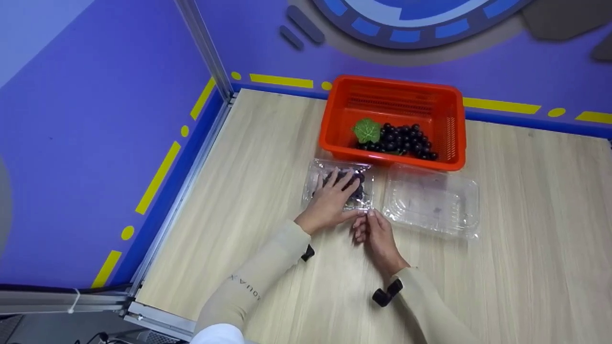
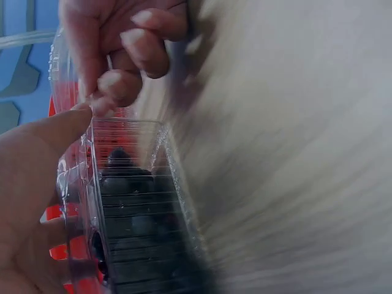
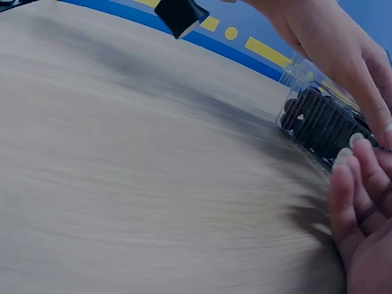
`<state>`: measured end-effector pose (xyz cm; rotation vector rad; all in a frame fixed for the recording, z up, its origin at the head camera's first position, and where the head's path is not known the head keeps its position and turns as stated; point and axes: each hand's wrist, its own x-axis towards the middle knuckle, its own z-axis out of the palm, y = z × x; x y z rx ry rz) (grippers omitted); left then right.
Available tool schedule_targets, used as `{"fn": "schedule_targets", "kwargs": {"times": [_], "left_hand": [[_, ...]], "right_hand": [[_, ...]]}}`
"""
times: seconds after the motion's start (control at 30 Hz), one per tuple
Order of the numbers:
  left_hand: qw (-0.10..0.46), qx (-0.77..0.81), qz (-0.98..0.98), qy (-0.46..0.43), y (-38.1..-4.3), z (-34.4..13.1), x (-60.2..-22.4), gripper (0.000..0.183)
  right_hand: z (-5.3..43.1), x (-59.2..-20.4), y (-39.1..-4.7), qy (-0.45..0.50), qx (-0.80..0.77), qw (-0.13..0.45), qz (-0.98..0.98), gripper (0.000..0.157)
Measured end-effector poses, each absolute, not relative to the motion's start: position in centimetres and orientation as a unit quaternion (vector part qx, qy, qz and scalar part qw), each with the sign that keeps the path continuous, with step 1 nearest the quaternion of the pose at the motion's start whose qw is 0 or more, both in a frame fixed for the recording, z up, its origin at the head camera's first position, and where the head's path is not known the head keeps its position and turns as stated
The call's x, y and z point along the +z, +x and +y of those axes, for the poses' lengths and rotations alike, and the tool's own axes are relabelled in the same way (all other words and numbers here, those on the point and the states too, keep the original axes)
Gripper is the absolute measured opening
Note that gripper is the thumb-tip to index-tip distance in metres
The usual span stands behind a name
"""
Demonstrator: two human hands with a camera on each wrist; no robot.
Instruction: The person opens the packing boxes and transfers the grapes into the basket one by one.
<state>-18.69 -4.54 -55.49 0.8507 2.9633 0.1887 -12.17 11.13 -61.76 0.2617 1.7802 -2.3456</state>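
Observation:
A clear plastic clamshell box [image 1: 311,191] with dark grapes [image 1: 356,191] inside sits on the table. Spread across its top, my left hand [image 1: 330,200] presses down, its thumb reaching to the near right corner. At that same corner my right hand [image 1: 381,234] pinches the box's rim between thumb and fingertip, its other fingers curled beneath. In the left wrist view, my right hand [image 2: 122,52] meets the left thumb [image 2: 55,128] at the edge of the box [image 2: 144,196]. The ribbed side wall of the box [image 3: 321,122] shows in the right wrist view.
Behind the box stands a red basket [image 1: 330,122] holding a bunch of dark grapes [image 1: 401,138] with a green leaf [image 1: 367,130]. A second clear plastic container [image 1: 432,200] lies to the right of the grape box. Blue-purple panels [image 1: 119,95] border the wooden table [image 1: 224,200] at the left and back.

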Motion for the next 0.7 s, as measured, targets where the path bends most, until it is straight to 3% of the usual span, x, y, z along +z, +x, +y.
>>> {"fn": "schedule_targets", "kwargs": {"times": [0.17,0.37,0.57,0.7], "left_hand": [[0.007,-0.016,0.947,0.32,-19.2,-3.5,-54.1,0.078],[-0.035,-0.084,0.912,0.401,-19.5,-1.9,-53.0,0.044],[-0.045,-0.114,0.897,0.424,-19.1,-0.4,-52.8,0.015],[-0.045,-0.119,0.895,0.427,-18.6,0.3,-53.1,0.007]], "right_hand": [[11.0,-61.9,-12.1,0.091,-0.799,0.075,0.59,0.036],[10.9,-62.0,-12.1,0.099,-0.8,0.074,0.587,0.034],[10.8,-62.1,-12.2,0.1,-0.799,0.071,0.588,0.029],[10.8,-62.2,-12.2,0.103,-0.785,0.062,0.608,0.024]]}}
